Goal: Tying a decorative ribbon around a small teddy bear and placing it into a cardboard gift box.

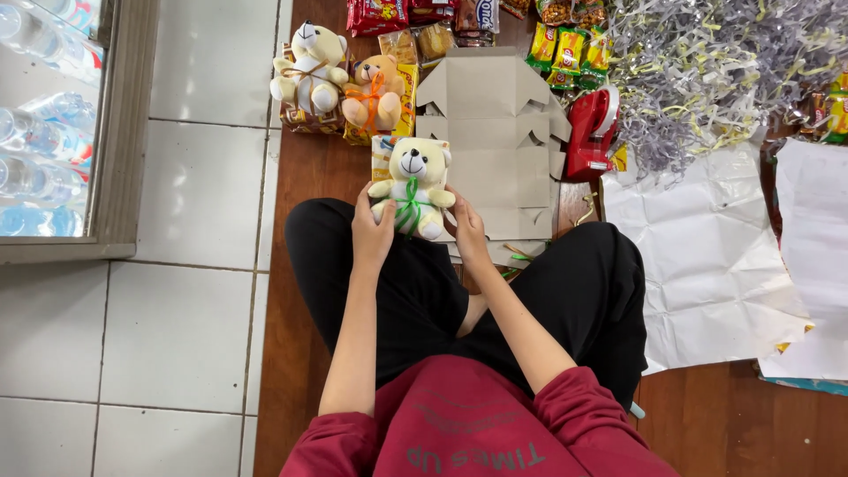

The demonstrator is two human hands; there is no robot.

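Wooden floor (309,353) is bearing a seated person; left hand (371,231) and right hand (468,231) are both grasping a cream bear (412,187) tied with green ribbon (409,208), just above the knees; flat cardboard (495,132) is lying behind it.

Seated cross-legged, black trousers, red sleeves pushed to the elbows. Both forearms bare, extended forward over the knees. Left hand (371,231) raised, fingers curled in a grip, thumb inward. Right hand (469,231) opposite at equal height, fingers likewise closed. Wrists straight, palms facing each other
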